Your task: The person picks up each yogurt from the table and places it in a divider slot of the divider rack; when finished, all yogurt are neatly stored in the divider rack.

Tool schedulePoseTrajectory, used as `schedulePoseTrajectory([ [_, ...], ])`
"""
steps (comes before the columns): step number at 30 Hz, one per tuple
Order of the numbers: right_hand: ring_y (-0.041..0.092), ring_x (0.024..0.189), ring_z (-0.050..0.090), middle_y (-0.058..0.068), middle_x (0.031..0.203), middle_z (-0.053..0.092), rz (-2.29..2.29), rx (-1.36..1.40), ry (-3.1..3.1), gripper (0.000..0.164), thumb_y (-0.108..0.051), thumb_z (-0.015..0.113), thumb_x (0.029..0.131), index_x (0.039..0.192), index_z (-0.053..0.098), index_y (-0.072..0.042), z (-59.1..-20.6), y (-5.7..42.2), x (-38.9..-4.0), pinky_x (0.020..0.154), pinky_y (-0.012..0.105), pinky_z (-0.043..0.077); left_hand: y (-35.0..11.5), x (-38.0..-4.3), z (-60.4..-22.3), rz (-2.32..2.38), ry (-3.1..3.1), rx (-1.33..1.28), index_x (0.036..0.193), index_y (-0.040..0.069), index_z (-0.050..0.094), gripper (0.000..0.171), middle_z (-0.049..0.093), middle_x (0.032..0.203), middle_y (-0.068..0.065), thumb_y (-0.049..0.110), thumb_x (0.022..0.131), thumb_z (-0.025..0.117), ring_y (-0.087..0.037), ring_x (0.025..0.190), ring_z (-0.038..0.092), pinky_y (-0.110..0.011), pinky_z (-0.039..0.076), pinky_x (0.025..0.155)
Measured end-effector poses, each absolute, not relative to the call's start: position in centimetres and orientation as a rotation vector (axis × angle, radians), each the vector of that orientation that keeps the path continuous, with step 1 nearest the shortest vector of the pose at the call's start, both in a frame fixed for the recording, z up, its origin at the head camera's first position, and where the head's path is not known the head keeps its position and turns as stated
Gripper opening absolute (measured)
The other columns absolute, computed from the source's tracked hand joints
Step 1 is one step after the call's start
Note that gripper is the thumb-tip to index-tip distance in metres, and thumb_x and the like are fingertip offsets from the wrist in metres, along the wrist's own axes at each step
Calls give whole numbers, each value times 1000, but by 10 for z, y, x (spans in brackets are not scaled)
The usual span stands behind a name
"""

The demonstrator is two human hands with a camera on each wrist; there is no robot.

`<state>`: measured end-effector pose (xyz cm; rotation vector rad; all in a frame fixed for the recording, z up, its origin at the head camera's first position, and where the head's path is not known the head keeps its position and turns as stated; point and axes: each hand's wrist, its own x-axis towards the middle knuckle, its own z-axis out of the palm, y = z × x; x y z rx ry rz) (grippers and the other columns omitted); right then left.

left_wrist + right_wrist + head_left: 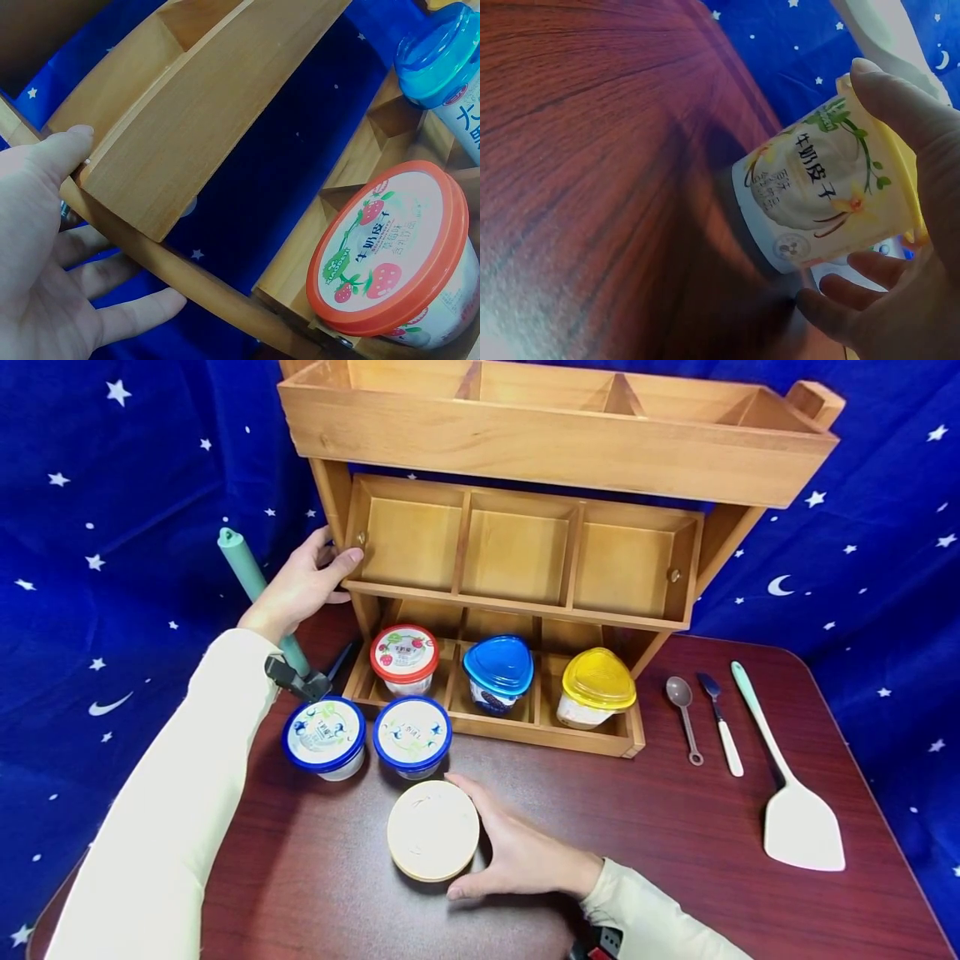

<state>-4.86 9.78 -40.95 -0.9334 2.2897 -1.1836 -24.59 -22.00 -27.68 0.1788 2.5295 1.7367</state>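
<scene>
My left hand (303, 581) grips the left side of the wooden rack (555, 452) at its middle tier. In the left wrist view the thumb lies over the tier's end and the fingers (142, 319) reach past the side post. A pale-yellow-lidded yogurt cup (433, 831) with a vanilla flower print is held by my right hand (521, 847). Its thumb and fingers are on opposite sides of the rim, close over the table. Two blue-rimmed cups, one on the left (324, 735) and one beside it (412, 733), stand just behind the held cup.
The bottom tier holds a red-lidded cup (405, 656), a blue-lidded cup (498, 672) and a yellow-lidded cup (597, 685), one per compartment. On the right lie a measuring spoon (681, 697), a white-handled utensil (723, 727) and a spatula (802, 822). A green rod (243, 564) stands at left.
</scene>
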Motion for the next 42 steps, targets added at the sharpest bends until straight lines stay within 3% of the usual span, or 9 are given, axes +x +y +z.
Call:
schedulePoseTrajectory([
  [10, 14, 134, 44, -4, 150, 40, -1253, -950, 2259, 114, -41, 91, 68, 154, 16, -29, -415, 93, -49, 116, 40, 37, -220, -247, -278, 1741, 2521, 181, 156, 17, 19, 66, 39, 151, -22, 42, 102, 47, -35, 134, 46, -52, 48, 104],
  [20, 11, 129, 49, -10, 145, 45, -1323, -962, 2246, 106, -40, 90, 70, 150, 21, -33, -419, 91, -49, 113, 35, 40, -220, -246, -277, 1756, 2526, 202, 156, 15, 20, 65, 39, 151, -21, 41, 103, 48, -35, 133, 47, -51, 49, 103],
  [27, 11, 128, 49, -10, 144, 46, -1333, -968, 2271, 104, -42, 89, 71, 150, 23, -31, -421, 91, -48, 113, 35, 40, -220, -246, -277, 1749, 2520, 197, 157, 17, 18, 67, 37, 152, -21, 42, 102, 47, -35, 135, 45, -52, 48, 104],
  [34, 11, 129, 49, -10, 145, 45, -1355, -960, 2271, 107, -41, 90, 69, 152, 26, -22, -419, 91, -46, 114, 37, 40, -220, -245, -277, 1738, 2527, 194, 157, 18, 19, 66, 38, 152, -21, 42, 102, 47, -35, 134, 46, -51, 49, 103],
  [42, 13, 130, 49, -7, 148, 43, -1424, -947, 2292, 107, -36, 91, 68, 151, 24, -27, -394, 100, -44, 114, 35, 40, -220, -246, -277, 1735, 2524, 186, 157, 18, 18, 67, 37, 153, -20, 43, 102, 47, -35, 135, 45, -52, 48, 104],
])
